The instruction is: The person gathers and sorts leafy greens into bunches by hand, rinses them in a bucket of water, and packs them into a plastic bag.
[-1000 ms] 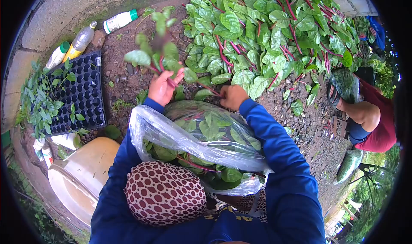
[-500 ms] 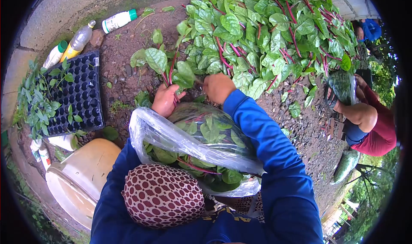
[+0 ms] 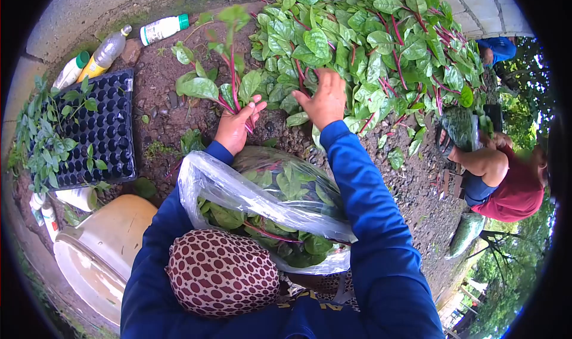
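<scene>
Several red-stemmed Malabar spinach sprigs (image 3: 234, 80) stand upright in my left hand (image 3: 236, 126), its fingers closed round the lower stems. My right hand (image 3: 326, 99) is open at the near edge of a large Malabar spinach pile (image 3: 375, 47), thumb and fingers apart; whether the fingertips touch the leaves I cannot tell. Between my forearms, a clear plastic bag (image 3: 262, 205) lies with its mouth facing me, partly filled with the same leaves and stems.
To the left are a black seedling tray (image 3: 110, 124) with plants beside it, a cream plastic container (image 3: 113, 226) and several bottles, one white with a green cap (image 3: 164, 29). Another person in a red shirt (image 3: 512, 187) sits at right, near a filled bag (image 3: 466, 235).
My left hand has moved slightly up and right with the sprigs. The right hand has gone from closed near the sprigs to spread at the pile, farther right and up.
</scene>
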The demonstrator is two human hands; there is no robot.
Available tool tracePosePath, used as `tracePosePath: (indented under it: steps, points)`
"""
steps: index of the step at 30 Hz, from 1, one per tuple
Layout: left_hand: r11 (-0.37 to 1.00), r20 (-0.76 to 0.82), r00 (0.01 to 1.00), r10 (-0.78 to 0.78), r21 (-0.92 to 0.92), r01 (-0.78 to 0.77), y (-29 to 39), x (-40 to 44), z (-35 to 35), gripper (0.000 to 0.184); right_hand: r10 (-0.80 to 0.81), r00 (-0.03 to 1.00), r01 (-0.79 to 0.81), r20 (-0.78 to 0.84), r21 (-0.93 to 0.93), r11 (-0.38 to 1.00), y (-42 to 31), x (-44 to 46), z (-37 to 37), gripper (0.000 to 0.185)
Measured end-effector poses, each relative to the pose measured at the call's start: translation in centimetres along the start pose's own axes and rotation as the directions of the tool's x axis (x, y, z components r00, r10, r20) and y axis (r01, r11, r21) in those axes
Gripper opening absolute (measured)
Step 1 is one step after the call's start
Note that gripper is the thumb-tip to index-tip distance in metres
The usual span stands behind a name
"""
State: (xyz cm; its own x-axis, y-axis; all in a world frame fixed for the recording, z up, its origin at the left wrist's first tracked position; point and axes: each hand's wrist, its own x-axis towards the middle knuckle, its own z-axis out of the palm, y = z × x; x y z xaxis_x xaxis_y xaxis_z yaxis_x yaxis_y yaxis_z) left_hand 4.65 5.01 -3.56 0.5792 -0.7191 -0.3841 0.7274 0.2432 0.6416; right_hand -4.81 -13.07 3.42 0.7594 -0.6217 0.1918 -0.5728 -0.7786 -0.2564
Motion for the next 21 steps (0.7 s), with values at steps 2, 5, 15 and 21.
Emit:
tracePosePath:
  steps: [2, 5, 15, 21]
  points:
    - [0.999, -0.046, 0.998, -0.036, -0.023, 0.035, -0.5, 0.3, -0.6, 0.030, 0.111, 0.992, -0.120, -0.064, -0.155, 0.981, 0.9, 0.4, 0.8, 0.087]
    - [0.994, -0.090, 0.990, -0.105, -0.049, 0.101, -0.9, 0.3, -0.9, 0.031, 0.241, 0.970, -0.241, -0.036, -0.284, 0.928, 1.2, 1.2, 2.1, 0.094]
    - [0.995, -0.107, 0.989, -0.099, -0.043, 0.095, -0.7, -0.4, -0.4, 0.027, 0.287, 0.956, -0.295, -0.066, -0.200, 0.935, 2.2, 0.2, 2.7, 0.096]
    - [0.992, -0.110, 0.990, -0.091, -0.099, 0.080, -0.9, -0.6, -0.7, 0.026, 0.373, 0.926, -0.377, -0.054, -0.134, 0.917, 4.1, 0.6, 2.6, 0.091]
